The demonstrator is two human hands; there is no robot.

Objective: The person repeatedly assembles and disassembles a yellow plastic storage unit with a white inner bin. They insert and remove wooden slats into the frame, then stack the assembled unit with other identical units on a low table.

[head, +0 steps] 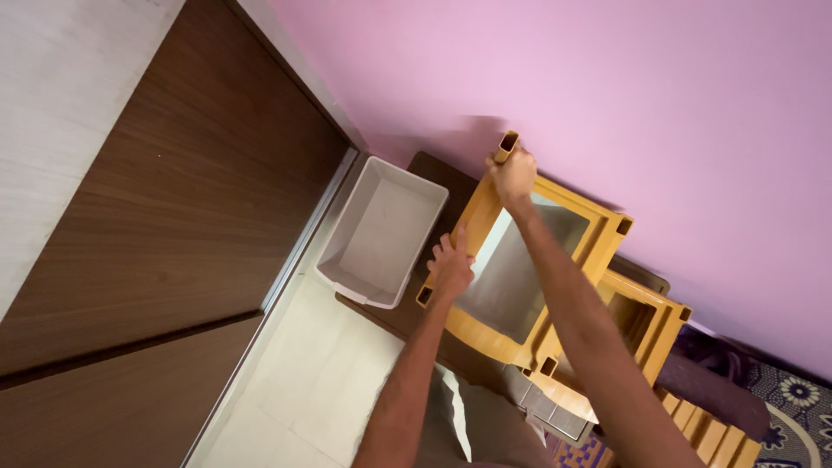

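Note:
A yellow-orange plastic rack frame (598,234) with hollow square corner posts stands against the pink wall. My right hand (513,176) grips its far corner post near the top. Closed around the frame's near left edge is my left hand (451,267), close to another corner socket. Through the frame's middle opening a grey surface shows.
A white plastic bin (348,260), with nothing in it, sits left of the frame on a dark mat. More yellow-orange frames (659,325) are stacked at the right, with slatted pieces (711,433) below. Dark wooden doors (156,217) fill the left. A patterned rug (802,403) lies at the lower right.

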